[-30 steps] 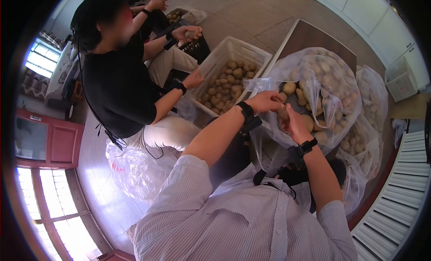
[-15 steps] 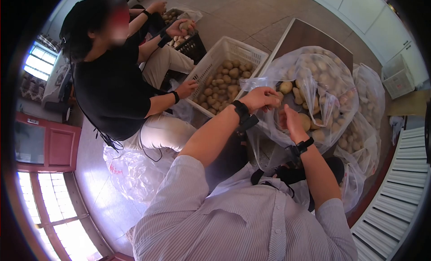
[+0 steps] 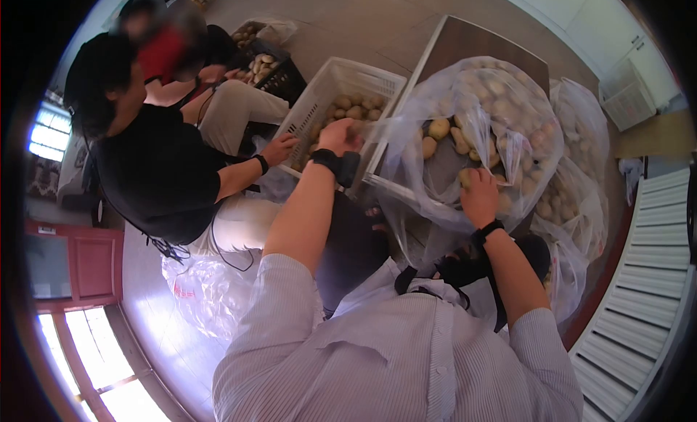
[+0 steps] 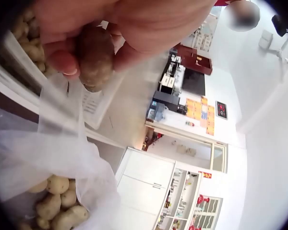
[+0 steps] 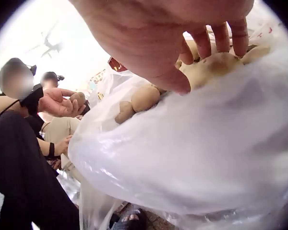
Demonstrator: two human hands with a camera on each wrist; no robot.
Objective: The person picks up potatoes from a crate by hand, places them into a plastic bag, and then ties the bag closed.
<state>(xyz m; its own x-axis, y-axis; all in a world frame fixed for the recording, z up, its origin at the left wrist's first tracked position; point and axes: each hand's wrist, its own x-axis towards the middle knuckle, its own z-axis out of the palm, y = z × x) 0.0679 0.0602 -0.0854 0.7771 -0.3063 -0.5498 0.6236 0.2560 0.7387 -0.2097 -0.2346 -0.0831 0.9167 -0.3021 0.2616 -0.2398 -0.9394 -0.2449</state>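
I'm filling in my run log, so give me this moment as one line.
left hand: grips held potato at white crate | right hand: fingers curl on bagged potato inside clear bag

The floor is laid with large beige tiles. White cabinet fronts line the far wall. A white slatted panel runs along the right edge. At left, red-brown panelled woodwork stands between a bright window and sunlit framed glazing. Daylight is strong.
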